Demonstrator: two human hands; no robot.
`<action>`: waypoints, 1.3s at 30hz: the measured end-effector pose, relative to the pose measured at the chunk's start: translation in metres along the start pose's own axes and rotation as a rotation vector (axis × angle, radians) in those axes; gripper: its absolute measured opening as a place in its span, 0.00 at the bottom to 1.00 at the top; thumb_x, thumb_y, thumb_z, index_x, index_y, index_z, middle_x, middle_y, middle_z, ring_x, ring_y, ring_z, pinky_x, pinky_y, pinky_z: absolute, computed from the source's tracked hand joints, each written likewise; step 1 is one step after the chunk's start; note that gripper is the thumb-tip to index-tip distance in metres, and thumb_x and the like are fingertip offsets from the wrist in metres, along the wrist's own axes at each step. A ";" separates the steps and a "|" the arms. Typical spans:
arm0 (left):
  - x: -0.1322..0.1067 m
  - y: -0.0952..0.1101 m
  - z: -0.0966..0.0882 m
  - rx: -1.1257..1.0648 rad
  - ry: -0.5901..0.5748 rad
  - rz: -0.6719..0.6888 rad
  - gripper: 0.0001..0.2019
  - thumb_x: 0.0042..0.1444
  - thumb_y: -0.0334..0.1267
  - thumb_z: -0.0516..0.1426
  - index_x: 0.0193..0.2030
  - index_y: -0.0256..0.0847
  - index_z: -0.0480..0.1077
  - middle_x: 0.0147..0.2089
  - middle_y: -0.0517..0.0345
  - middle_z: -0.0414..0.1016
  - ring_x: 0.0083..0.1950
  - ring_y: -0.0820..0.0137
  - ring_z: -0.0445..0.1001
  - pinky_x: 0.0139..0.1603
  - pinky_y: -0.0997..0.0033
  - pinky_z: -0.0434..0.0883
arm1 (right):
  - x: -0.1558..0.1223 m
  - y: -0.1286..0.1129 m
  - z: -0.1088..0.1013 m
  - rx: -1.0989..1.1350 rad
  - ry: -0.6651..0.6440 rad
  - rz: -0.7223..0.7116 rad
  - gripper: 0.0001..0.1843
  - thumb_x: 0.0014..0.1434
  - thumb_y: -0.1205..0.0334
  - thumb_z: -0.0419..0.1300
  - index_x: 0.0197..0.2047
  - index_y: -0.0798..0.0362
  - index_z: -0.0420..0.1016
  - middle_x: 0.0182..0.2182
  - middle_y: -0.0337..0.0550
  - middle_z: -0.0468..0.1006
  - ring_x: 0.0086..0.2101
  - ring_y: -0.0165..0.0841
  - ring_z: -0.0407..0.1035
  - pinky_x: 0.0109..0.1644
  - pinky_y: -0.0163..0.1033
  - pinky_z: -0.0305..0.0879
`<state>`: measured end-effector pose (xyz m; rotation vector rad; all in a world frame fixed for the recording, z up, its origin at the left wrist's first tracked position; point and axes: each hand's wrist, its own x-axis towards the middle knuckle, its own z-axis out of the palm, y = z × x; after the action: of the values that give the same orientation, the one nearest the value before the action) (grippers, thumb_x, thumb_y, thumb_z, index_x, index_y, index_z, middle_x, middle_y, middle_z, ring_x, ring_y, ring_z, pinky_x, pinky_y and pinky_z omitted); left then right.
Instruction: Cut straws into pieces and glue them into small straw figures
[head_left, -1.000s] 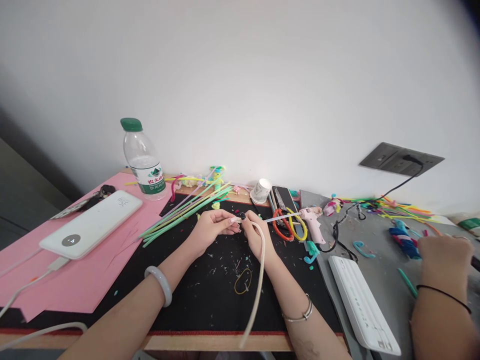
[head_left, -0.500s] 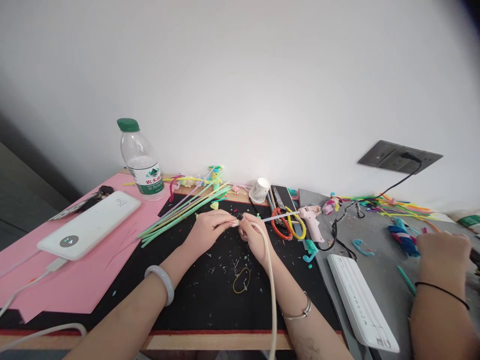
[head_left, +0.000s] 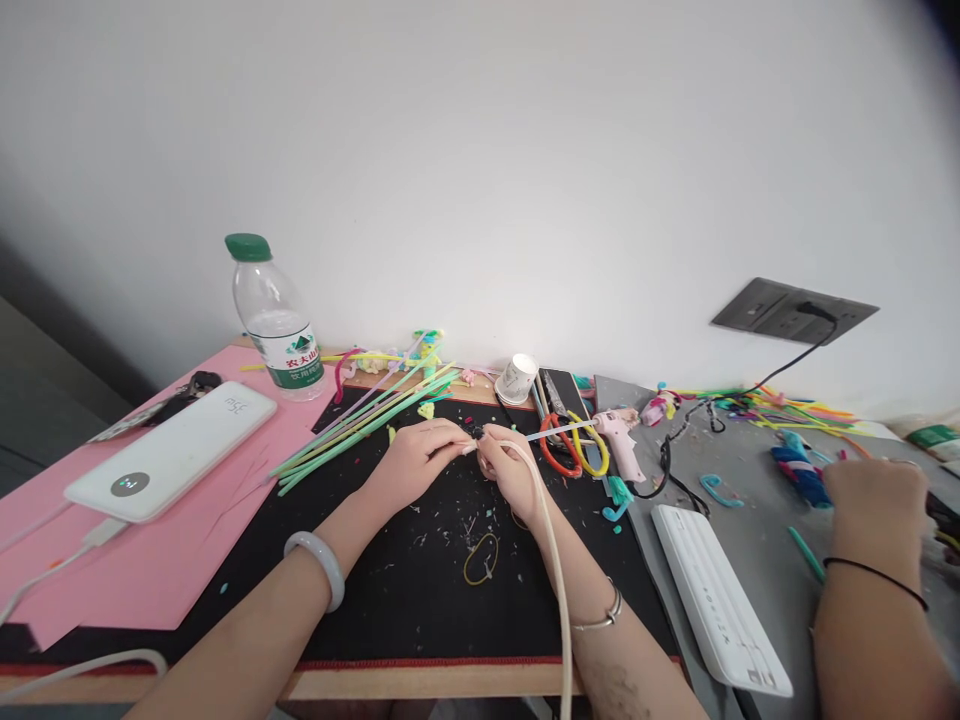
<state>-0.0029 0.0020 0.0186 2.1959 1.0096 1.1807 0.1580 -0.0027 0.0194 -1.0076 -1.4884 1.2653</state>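
Note:
My left hand (head_left: 421, 458) and my right hand (head_left: 514, 474) meet over the black mat (head_left: 420, 610), fingertips nearly touching. Both are closed in a pinch around a small black fuzzy piece (head_left: 477, 431), mostly covered by the fingers. A cream cable (head_left: 556, 580) runs down over my right wrist; whether the right fingers grip it I cannot tell. Left of my hands lies a fan of green, yellow and lilac pipe cleaners (head_left: 367, 436). Below them a rubber band (head_left: 481, 560) rests among scattered bits of fluff.
To the right are orange-handled scissors (head_left: 560, 458), yellow-handled scissors (head_left: 596, 458), a pink glue gun (head_left: 621, 446) and a white power bank (head_left: 720, 600). A paper cup (head_left: 517, 379) stands behind. A water bottle (head_left: 289, 352) and another power bank (head_left: 176, 450) sit left. Another person's hand (head_left: 877, 500) works at far right.
The cream cable has swung right at its lower end. My two hands stay together, with only slight finger movement. The whole view has shifted a little.

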 end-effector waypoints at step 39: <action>0.004 -0.007 -0.001 -0.837 0.082 -0.684 0.11 0.46 0.43 0.60 0.30 0.36 0.70 0.26 0.57 0.72 0.21 0.79 0.64 0.25 0.77 0.63 | -0.012 -0.043 -0.082 -0.378 0.564 0.003 0.14 0.47 0.58 0.59 0.37 0.53 0.64 0.22 0.34 0.66 0.20 0.27 0.60 0.23 0.33 0.56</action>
<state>-0.0050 0.0093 0.0161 1.0442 0.9390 1.0758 0.2387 0.0003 0.0656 -1.4680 -1.2893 0.6225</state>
